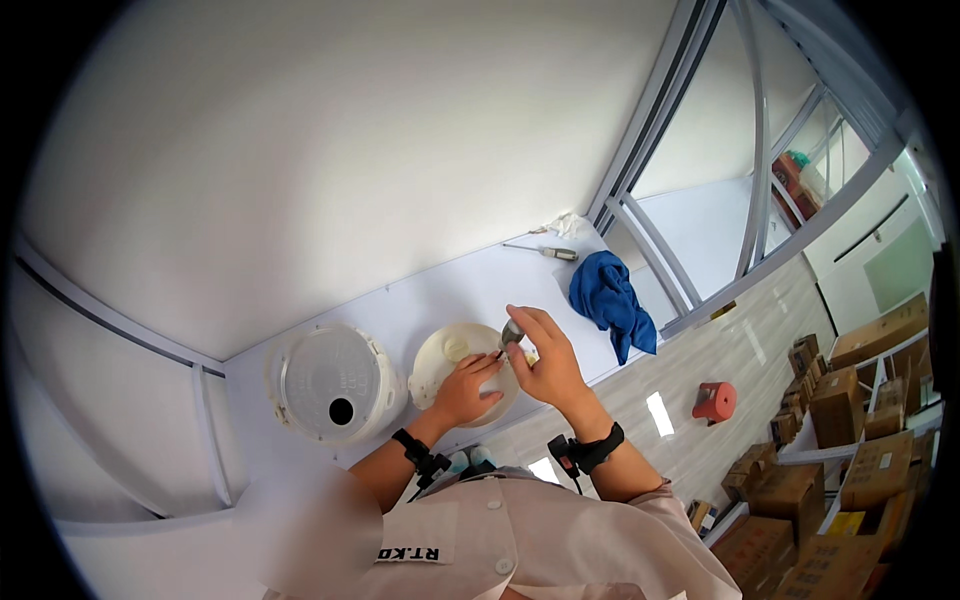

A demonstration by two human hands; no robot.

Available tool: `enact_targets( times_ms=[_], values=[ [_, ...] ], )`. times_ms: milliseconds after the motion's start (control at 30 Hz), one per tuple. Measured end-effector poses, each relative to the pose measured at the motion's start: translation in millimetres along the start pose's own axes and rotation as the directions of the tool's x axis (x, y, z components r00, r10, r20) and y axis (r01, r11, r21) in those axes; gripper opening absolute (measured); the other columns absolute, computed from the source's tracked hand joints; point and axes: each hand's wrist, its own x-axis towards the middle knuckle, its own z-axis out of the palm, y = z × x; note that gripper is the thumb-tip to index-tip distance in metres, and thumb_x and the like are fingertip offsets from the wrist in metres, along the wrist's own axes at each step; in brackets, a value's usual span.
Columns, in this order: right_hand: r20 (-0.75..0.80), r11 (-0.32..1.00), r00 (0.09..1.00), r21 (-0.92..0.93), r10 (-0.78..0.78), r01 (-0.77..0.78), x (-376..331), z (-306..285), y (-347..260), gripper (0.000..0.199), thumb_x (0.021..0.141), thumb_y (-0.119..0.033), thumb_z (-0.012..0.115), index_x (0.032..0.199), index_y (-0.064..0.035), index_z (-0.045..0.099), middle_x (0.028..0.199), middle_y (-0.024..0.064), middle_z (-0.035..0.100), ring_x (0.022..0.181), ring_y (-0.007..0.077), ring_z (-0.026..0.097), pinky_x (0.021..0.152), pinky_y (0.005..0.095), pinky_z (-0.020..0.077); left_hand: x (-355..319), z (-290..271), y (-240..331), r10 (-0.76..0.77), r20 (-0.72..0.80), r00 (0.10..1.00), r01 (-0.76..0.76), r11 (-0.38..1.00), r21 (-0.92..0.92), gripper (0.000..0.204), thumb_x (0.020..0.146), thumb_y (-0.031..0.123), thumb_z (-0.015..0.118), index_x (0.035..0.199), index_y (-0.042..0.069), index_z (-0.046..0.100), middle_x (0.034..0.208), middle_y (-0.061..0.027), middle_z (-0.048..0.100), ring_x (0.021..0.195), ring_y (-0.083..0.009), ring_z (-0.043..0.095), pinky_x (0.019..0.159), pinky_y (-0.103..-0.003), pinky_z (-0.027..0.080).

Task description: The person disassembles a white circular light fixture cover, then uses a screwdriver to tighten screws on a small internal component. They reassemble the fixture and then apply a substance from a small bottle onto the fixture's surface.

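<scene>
One round, off-white disc [430, 362] bears a pale yellowish circular patch [456, 348].

the cream disc [430, 362] looks smooth plastic, the floor [764, 325] glossy.

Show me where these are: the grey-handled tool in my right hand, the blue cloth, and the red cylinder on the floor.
Grey-handled tool [512, 331]: head view, on its handle.
Blue cloth [604, 293]: head view, middle of its crumpled bulk.
Red cylinder [712, 402]: head view, on its side.
</scene>
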Motion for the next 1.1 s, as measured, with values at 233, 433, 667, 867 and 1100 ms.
enact_targets(
  times_ms=[233,433,667,867,1100],
  values=[
    [0.022,0.993,0.996,-0.077,0.092,-0.09,0,2,7,0.063,0.085,-0.003,0.083,0.144,-0.0067,0.063,0.124,0.0183,0.068,0.106,0.0368,0.07,0.088,0.0408,0.0576,3,-5,4,-0.043,0.004,0.999,0.043,0.998,-0.036,0.058,0.081,0.028,0.084,0.132,0.004,0.071,0.147,-0.0132,0.064,0.135,-0.0356,0.057,0.115,-0.044,0.047],
    [-0.01,0.999,1.0,0.027,0.021,-0.02,1,4,8,0.065,0.087,-0.001,0.079,0.148,-0.0079,0.06,0.127,0.0197,0.067,0.107,0.0395,0.069,0.094,0.0427,0.057,4,-6,2,-0.079,-0.009,0.997,0.078,0.995,-0.058,0.057,0.079,0.03,0.086,0.129,0.006,0.074,0.144,-0.0115,0.066,0.134,-0.034,0.058,0.111,-0.043,0.05],
    [0.022,0.99,0.99,-0.001,0.142,-0.142,-3,9,5,0.068,0.086,0.005,0.08,0.149,-0.0079,0.059,0.122,0.0163,0.067,0.104,0.0339,0.069,0.089,0.0384,0.0585,2,-5,4,-0.125,0.011,0.992,0.126,0.992,-0.031,0.059,0.077,0.032,0.087,0.13,0.01,0.074,0.144,-0.0065,0.064,0.135,-0.0309,0.058,0.108,-0.042,0.053],
    [-0.032,0.999,0.999,0.009,0.039,-0.039,-5,9,8,0.068,0.086,0.007,0.08,0.149,-0.0057,0.057,0.119,0.0165,0.067,0.099,0.0321,0.07,0.085,0.037,0.0591,6,-5,3,-0.142,-0.009,0.99,0.141,0.988,-0.063,0.06,0.077,0.03,0.087,0.132,0.01,0.074,0.146,-0.007,0.064,0.132,-0.0305,0.061,0.108,-0.042,0.054],
    [-0.148,0.994,0.987,0.096,0.068,-0.054,-6,-2,10,0.065,0.088,0.007,0.077,0.149,-0.0033,0.056,0.119,0.0187,0.067,0.101,0.0344,0.07,0.086,0.0379,0.0586,10,-12,5,-0.077,-0.061,0.995,0.068,0.987,-0.145,0.057,0.08,0.024,0.085,0.133,0.005,0.072,0.144,-0.0111,0.064,0.128,-0.0321,0.064,0.107,-0.042,0.054]
  ],
)
